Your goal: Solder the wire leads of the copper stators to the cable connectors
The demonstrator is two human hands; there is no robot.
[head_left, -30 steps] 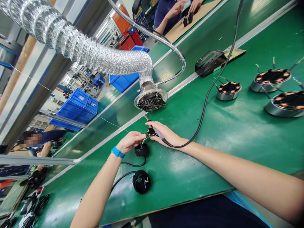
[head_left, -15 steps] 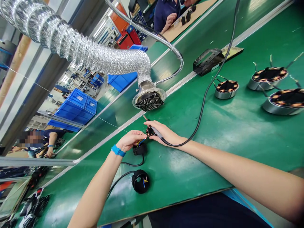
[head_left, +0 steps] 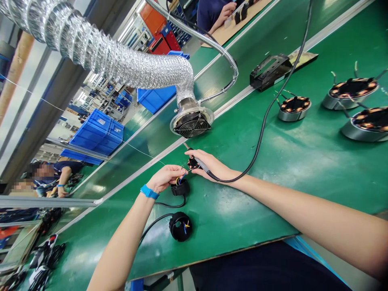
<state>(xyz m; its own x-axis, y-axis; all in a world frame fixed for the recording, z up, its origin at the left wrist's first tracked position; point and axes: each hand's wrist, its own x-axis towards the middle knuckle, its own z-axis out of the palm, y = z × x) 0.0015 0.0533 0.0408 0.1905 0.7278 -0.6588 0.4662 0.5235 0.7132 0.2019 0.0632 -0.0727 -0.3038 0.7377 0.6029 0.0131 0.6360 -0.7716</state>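
Note:
My left hand [head_left: 166, 178], with a blue band at its wrist, pinches thin coloured wires [head_left: 178, 179] that rise from a black round housing [head_left: 180, 188] on the green bench. In my right hand [head_left: 214, 166] is a soldering iron [head_left: 202, 164] with a grey handle, its tip pointing up and away from the wires. A small stator [head_left: 192, 163] with copper coils sits between both hands, at my right fingertips; its hold is partly hidden. Nearer to me, a second black housing [head_left: 180, 226] lies with its opening up and coloured wire ends inside.
A fume extractor fan [head_left: 194, 126] on a silver duct [head_left: 127, 66] hangs just beyond my hands. The iron's black cable [head_left: 261, 139] loops at the right. Larger stators [head_left: 294, 109] and a black metal stand [head_left: 270, 72] are there too. Co-workers sit across and left.
The view has shifted slightly. My hands keep their holds, with the left fingers and wires a little further from the stator. A co-worker's hand across the bench has moved.

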